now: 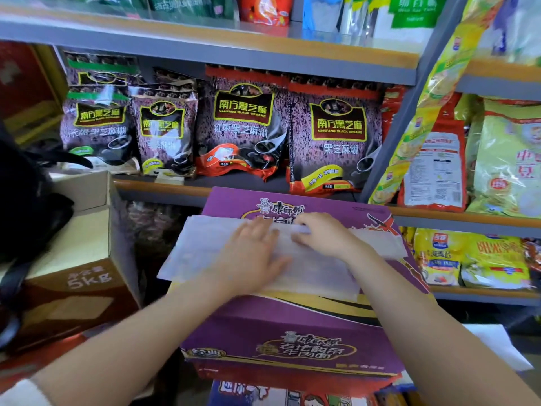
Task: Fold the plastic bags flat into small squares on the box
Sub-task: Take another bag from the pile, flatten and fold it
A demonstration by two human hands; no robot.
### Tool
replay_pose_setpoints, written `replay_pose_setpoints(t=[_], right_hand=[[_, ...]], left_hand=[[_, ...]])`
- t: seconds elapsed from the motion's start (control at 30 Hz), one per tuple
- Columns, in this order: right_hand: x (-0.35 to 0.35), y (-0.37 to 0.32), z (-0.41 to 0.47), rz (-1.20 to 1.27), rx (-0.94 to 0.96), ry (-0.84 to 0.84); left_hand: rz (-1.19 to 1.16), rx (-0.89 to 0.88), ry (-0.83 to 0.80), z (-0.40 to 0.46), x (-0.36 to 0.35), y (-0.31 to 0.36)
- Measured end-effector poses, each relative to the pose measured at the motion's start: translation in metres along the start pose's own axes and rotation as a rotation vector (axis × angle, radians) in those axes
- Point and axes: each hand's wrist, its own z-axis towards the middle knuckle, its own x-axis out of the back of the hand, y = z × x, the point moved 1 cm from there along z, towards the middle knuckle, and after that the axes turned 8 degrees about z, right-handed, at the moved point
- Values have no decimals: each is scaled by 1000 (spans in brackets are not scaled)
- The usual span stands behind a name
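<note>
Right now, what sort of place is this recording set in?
Most likely a small grocery shop or its stock aisle. Metal shelves hold rows of packaged black sesame powder bags and oatmeal packs, and cardboard cartons such as the purple box stand stacked in front.

Sesame-paste packets [243, 127] on store shelf [205, 45]

The left hand [251, 253] is lying flat on the plastic bag [202, 247] and is covering its middle part, and the right hand [325, 232] is hiding the far fold edge, so it is not possible to tell how many layers are lying there. The bag is also covering much of the printing on top of the purple box [292, 332]. At the left edge a black shape [26, 206] is being cut off and is too blurred to tell what it is.
</note>
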Motion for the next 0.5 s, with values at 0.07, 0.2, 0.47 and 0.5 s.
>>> replay_pose_setpoints(t=[0.07,0.2,0.47,0.5], right_hand=[[-1,3,-3,-21,10,26],[0,24,-19,-116,-12,81],[22,69,-60,-367,-330,168],[22,57,-58,-363,-274,182]], left_hand=[[-6,19,-84,-6,-11,16],[21,74,-129,-6,-19,14],[30,67,-143,-6,-14,16],[28,67,-142,-7,-14,16]])
